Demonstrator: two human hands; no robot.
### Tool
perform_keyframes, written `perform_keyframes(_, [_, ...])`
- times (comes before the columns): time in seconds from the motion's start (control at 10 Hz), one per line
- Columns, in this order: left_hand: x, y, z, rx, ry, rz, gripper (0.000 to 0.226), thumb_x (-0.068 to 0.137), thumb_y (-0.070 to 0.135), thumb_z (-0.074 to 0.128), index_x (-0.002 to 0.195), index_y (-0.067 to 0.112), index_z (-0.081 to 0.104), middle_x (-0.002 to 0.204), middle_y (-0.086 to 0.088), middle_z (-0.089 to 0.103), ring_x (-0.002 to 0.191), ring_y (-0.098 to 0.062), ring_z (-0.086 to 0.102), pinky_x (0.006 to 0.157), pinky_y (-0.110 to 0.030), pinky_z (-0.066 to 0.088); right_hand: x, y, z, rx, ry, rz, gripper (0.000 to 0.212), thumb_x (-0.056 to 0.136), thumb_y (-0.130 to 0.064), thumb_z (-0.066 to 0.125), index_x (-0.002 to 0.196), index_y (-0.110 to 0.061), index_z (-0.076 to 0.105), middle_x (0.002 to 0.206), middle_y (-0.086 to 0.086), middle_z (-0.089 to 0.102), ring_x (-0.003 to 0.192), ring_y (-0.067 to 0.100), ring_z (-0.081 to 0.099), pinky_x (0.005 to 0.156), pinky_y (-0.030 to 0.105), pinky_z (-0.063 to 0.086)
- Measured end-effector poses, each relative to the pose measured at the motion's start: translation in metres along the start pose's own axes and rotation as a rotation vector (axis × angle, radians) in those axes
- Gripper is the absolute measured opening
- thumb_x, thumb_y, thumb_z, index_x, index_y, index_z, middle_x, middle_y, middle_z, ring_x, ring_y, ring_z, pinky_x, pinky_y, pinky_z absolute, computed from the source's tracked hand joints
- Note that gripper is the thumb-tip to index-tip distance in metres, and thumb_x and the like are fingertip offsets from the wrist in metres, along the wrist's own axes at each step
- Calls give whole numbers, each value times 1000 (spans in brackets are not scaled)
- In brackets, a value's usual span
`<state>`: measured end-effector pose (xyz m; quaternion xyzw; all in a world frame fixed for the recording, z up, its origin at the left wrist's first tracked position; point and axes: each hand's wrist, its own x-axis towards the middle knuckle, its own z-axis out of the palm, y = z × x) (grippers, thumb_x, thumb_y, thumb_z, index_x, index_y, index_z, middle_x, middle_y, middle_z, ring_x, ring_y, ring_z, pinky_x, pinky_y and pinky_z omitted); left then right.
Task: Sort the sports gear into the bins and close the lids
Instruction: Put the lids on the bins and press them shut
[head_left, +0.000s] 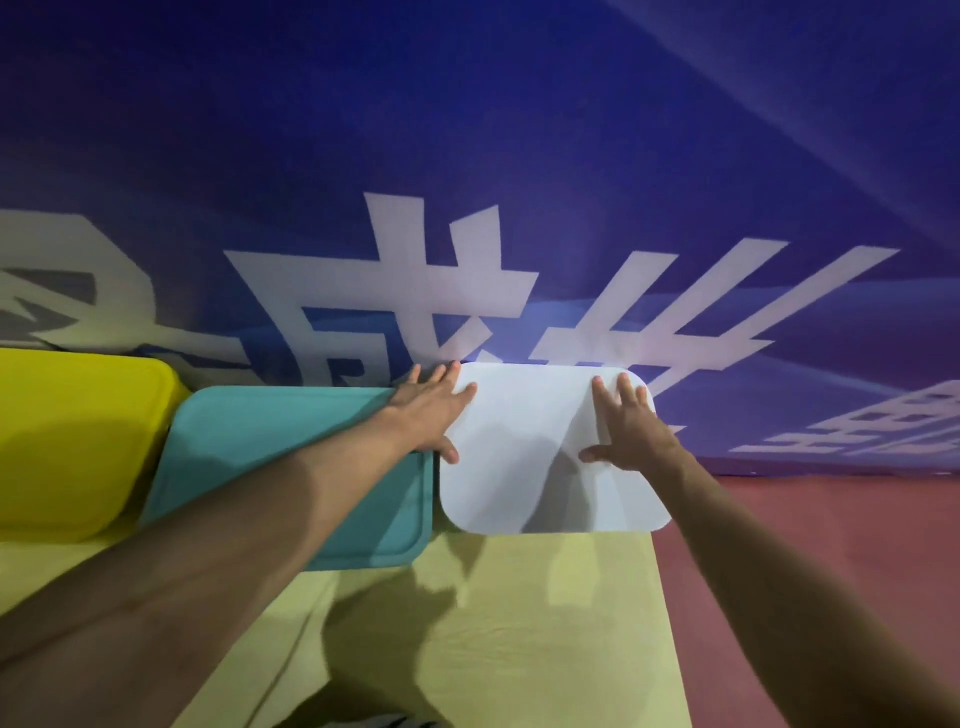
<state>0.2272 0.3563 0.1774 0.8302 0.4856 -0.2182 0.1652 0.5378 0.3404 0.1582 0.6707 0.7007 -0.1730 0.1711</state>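
white lid (524, 462): on rightmost bin, right end of worktop (519, 623), beside teal lid (291, 467) and yellow lid (78, 441). left hand (431, 410) and right hand (631, 431) flat, fingers spread, pressing down, likely seating it closed.

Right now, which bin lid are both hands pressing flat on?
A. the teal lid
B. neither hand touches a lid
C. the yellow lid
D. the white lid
D: the left hand and right hand both lie with straight, spread fingers on the white lid, while the teal lid and yellow lid sit to its left, not pressed by either palm.
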Motion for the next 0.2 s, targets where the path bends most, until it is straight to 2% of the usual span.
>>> perform_keyframes(0.1, [-20,5,7,-12,88,18,91,89,53,70,159,17,25,168,-17,12,156,-33,10,124,-60,10,-24,-13,7,67,36,22,104,88,-47,72,162,-22,3,168,18,-6,151,51,5,118,64,24])
perform_keyframes(0.2, [-45,6,14,-83,98,38,91,90,57,67,160,19,23,170,-13,11,156,-36,8,124,-59,11,-51,-53,24,109,60,-76,100,87,-59,67,161,-30,7,169,15,-10,151,51,2,116,68,26])
